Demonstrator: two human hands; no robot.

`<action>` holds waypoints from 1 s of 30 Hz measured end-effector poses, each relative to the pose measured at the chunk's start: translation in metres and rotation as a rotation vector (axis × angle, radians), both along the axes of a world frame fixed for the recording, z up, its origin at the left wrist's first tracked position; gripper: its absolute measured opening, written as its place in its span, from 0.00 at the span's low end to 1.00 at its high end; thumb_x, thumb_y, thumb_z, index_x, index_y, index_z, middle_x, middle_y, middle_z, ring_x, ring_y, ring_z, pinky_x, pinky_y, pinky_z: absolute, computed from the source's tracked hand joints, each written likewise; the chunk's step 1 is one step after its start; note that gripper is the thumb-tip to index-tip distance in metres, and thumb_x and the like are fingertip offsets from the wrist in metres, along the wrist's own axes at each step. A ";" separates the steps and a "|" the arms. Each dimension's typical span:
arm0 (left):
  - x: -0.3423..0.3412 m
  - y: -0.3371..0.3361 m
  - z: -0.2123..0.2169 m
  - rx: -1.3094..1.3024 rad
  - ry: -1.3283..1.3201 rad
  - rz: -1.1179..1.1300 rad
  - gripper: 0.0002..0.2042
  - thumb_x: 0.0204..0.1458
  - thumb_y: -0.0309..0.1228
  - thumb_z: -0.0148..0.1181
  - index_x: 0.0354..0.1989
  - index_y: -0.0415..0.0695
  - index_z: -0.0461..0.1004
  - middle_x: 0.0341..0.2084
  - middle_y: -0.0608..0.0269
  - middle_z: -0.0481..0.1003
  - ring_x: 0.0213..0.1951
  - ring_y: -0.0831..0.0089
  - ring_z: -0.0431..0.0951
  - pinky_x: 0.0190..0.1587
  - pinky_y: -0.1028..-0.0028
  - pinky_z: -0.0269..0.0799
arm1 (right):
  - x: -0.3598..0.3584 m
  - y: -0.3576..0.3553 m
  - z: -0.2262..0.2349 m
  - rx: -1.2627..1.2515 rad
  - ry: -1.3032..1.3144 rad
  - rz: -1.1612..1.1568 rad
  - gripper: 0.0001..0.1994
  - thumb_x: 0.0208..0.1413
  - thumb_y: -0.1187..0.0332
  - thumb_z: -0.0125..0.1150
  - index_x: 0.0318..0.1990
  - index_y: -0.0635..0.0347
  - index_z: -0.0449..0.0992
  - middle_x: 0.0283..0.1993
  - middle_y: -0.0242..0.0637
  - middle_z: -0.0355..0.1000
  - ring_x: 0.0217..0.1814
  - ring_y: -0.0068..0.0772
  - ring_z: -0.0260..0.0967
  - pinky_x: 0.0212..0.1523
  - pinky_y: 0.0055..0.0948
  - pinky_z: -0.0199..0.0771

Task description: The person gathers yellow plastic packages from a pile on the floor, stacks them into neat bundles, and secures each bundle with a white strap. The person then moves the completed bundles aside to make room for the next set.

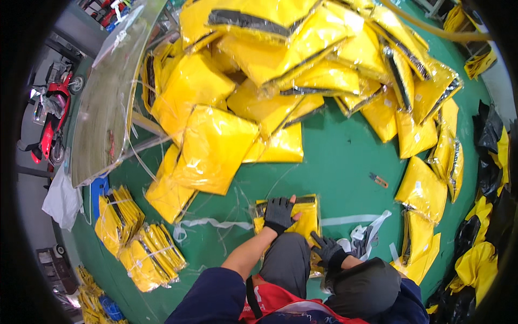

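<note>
In front of my knees lies a flat yellow and black folded package in clear plastic (307, 220), partly hidden by my left hand and my knee. My left hand (280, 215), in a dark grey fingertip-less glove, rests flat on its upper part, thumb apart. My right hand (329, 252), in the same kind of glove, is at the package's right side by my other knee, with the fingers stretched out. A pale strap (353, 219) runs along the floor and shows on both sides of the package.
A large heap of yellow packages (307, 48) covers the far floor. Strapped bundles (151, 256) sit at the left, beside a leaning panel (108, 102). Orange-handled thread snips (379, 180) lie on the green floor. Several packages (423, 189) curve along the right.
</note>
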State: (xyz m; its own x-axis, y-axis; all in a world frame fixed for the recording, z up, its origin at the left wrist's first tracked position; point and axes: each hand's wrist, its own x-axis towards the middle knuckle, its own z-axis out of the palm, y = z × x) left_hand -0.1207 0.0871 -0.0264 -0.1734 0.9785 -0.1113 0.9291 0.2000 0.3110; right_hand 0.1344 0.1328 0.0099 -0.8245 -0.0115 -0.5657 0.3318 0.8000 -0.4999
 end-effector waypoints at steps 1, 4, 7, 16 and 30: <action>-0.002 0.003 0.005 -0.014 -0.012 0.003 0.29 0.47 0.52 0.49 0.51 0.42 0.66 0.39 0.49 0.69 0.43 0.55 0.66 0.47 0.57 0.60 | -0.003 0.008 -0.007 0.014 -0.022 0.078 0.32 0.42 0.50 0.61 0.56 0.50 0.63 0.70 0.45 0.32 0.59 0.58 0.53 0.54 0.47 0.57; -0.013 0.009 0.002 0.067 -0.241 0.028 0.28 0.49 0.50 0.51 0.52 0.41 0.64 0.38 0.46 0.70 0.42 0.51 0.69 0.46 0.58 0.62 | -0.020 0.044 -0.009 -0.185 0.053 -0.224 0.22 0.47 0.51 0.55 0.46 0.56 0.71 0.57 0.49 0.59 0.43 0.50 0.67 0.45 0.40 0.66; -0.076 0.045 0.033 0.501 -0.142 0.397 0.25 0.48 0.42 0.54 0.51 0.38 0.64 0.40 0.43 0.70 0.42 0.47 0.70 0.46 0.59 0.65 | -0.087 0.104 0.022 -0.087 0.432 -0.614 0.15 0.52 0.56 0.50 0.34 0.60 0.72 0.30 0.40 0.72 0.34 0.37 0.69 0.37 0.35 0.68; -0.374 0.285 0.282 0.635 -1.238 0.957 0.25 0.42 0.57 0.59 0.40 0.49 0.68 0.33 0.65 0.73 0.34 0.70 0.72 0.34 0.69 0.71 | -0.342 0.396 0.261 -1.046 0.819 -1.443 0.33 0.41 0.36 0.57 0.38 0.60 0.66 0.27 0.32 0.64 0.30 0.28 0.65 0.29 0.30 0.69; -0.374 0.260 0.404 0.166 -0.741 0.126 0.23 0.52 0.38 0.50 0.54 0.39 0.62 0.51 0.55 0.66 0.51 0.66 0.67 0.54 0.67 0.62 | -0.303 0.318 0.289 0.487 1.417 -0.504 0.18 0.43 0.63 0.58 0.45 0.33 0.75 0.24 0.29 0.66 0.24 0.33 0.63 0.23 0.30 0.61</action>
State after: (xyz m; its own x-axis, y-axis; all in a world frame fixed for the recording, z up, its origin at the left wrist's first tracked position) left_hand -0.4943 0.3476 0.3775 -0.2224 0.9703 -0.0955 0.4396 0.1873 0.8785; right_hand -0.1690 0.4512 0.2984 -0.5283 0.3612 0.7684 0.1083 0.9263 -0.3609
